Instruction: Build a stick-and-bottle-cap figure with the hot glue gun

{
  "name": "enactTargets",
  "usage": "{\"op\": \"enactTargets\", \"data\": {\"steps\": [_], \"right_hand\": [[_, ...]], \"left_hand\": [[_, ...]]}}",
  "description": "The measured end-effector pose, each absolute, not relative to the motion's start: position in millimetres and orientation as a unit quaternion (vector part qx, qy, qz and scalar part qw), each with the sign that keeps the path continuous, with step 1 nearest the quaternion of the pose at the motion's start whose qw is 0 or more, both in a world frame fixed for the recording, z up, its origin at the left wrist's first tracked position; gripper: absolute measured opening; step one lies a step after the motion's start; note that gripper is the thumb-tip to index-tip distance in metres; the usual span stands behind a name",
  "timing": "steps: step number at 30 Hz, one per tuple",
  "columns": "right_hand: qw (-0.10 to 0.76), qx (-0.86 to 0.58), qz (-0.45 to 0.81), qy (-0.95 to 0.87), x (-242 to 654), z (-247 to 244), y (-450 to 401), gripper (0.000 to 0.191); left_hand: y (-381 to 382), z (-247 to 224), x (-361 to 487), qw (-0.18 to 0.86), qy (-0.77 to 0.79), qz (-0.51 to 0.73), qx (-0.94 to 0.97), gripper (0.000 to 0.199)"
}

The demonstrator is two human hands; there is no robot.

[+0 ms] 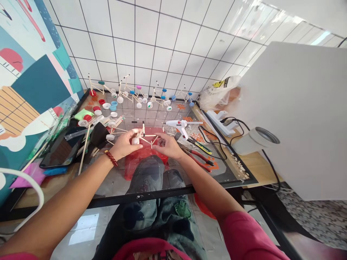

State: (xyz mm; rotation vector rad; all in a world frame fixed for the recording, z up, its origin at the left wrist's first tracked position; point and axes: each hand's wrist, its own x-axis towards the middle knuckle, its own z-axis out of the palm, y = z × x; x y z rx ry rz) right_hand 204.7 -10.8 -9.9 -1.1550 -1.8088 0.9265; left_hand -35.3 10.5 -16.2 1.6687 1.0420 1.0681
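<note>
A small bicycle model [146,139] made of thin wooden sticks is held between my hands over the glass tabletop. My left hand [126,143] pinches its left end, where a white bottle cap [135,140] sits as a wheel. A dark-tipped stick [143,128] stands up from the frame. At the other end, the fingers of my right hand [168,145] close around the thin sticks. To the right of the model lies a white glue gun [179,126], its nozzle pointing left.
Several finished stick bicycles [138,94] line the back edge. Loose bottle caps [106,105], a phone [61,147] and a black piece [99,134] lie at left. Red-handled pliers [202,159], a yellow cutter [203,148], a power strip [221,122] and a cable are at right.
</note>
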Motion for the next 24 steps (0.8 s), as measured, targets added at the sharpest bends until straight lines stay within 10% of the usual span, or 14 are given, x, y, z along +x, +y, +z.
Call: {"op": "enactTargets", "data": {"steps": [5, 24], "right_hand": [[0.393, -0.444, 0.309, -0.744, 207, -7, -8, 0.019], [0.359, -0.432, 0.233, -0.794, 205, -10, -6, 0.022]], "left_hand": [[11, -18, -36, 0.438, 0.405, 0.411, 0.689, 0.073], [-1, 3, -28, 0.402, 0.39, 0.432, 0.707, 0.029]]}}
